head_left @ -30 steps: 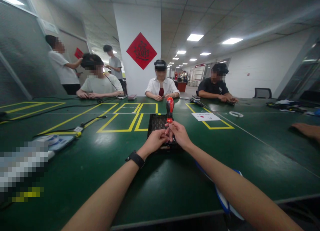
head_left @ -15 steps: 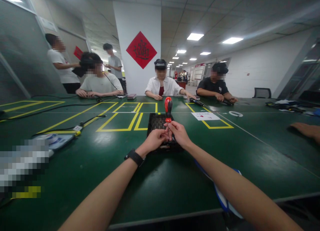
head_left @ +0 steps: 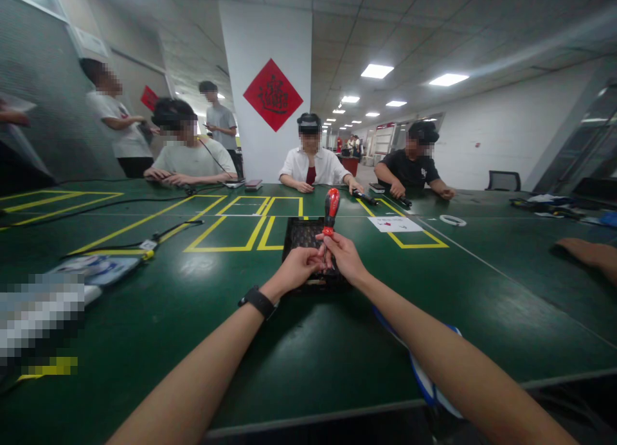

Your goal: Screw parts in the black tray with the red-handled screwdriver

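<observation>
A red-and-black screwdriver (head_left: 331, 207) stands handle up, leaning slightly to the right. My right hand (head_left: 343, 257) pinches it just below the handle, around the top of the shaft. Close beside the shaft, my left hand (head_left: 303, 269), with a black watch on its wrist, has its fingertips pressed together. What those fingers hold is hidden. Both hands are over a black plastic tray (head_left: 288, 234) with a textured floor, on the green table (head_left: 202, 290). The screwdriver's tip and the things in the tray's near part are covered by my fingers.
Yellow tape outlines (head_left: 226, 247) mark the tabletop. A printed white sheet (head_left: 393, 224) and a white ring (head_left: 453, 220) lie to the right. Cables and a flat packet (head_left: 108, 268) are at left. Several people sit or stand across the table; another person's hand (head_left: 581, 251) rests at right.
The screwdriver handle has tipped slightly to the right, and my hands have stayed in nearly the same place. Across the table, the right-hand person's hands have moved apart.
</observation>
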`<state>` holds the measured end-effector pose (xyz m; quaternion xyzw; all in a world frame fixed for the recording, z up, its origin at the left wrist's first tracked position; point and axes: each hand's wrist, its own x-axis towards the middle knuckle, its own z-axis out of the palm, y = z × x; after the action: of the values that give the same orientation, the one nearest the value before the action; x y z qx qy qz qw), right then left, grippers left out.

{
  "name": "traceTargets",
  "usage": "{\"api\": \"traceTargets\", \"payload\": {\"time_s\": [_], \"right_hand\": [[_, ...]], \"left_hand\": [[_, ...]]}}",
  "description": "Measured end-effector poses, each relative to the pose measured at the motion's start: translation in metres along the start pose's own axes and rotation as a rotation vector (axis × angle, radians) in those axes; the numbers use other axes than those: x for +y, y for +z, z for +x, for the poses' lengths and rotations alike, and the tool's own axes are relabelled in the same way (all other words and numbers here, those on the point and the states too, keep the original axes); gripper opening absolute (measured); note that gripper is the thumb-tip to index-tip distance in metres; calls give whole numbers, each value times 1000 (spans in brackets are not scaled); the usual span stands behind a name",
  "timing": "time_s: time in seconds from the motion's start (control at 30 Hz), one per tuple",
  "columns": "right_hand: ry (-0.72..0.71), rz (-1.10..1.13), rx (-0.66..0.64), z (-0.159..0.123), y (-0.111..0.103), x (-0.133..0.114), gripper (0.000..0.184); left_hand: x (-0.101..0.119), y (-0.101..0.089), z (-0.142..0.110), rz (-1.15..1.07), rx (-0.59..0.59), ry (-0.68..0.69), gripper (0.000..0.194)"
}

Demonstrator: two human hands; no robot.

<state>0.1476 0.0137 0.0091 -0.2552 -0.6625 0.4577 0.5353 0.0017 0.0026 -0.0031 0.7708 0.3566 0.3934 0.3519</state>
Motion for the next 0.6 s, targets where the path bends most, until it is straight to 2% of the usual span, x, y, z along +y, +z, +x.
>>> {"api": "traceTargets", "payload": {"time_s": [0.1,0.2,0.33,0.6], "right_hand": [[-9,-36,38,1,-1,1,33],[-5,-56,91,1,0,1,31],[9,-32,91,0,1,0,30],[-43,53,50,-2,5,-7,42]], "left_hand": [[0,2,1,2,22,15,14],[-2,3,1,114,84,10,18],[-4,2,0,213,113,19,21],[6,-1,-1,169,4,87,16]]}}
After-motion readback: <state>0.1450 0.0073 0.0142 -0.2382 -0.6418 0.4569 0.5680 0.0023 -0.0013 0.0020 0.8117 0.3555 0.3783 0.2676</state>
